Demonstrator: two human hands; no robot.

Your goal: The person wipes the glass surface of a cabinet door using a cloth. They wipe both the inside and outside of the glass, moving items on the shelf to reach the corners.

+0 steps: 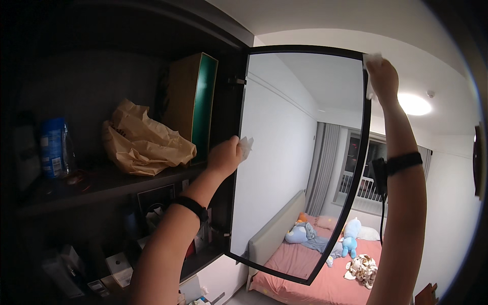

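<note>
A glass cabinet door (279,152) with a thin dark frame (305,49) stands swung out from a dark cabinet. My left hand (224,156) is closed on a crumpled white tissue (246,147), close to the hinge side of the glass. Whether that tissue touches the pane I cannot tell. Up at the door's far top corner, my right hand (385,81) grips another white tissue (374,58) against the frame's outer edge. Dark bands circle both wrists.
The upper shelf (91,189) holds a crumpled brown paper bag (142,145), a tall box with a green side (201,101) and a blue package (54,147). Small boxes (119,269) fill the shelf below. Beyond the glass is a pink bed (300,262) with plush toys (349,236).
</note>
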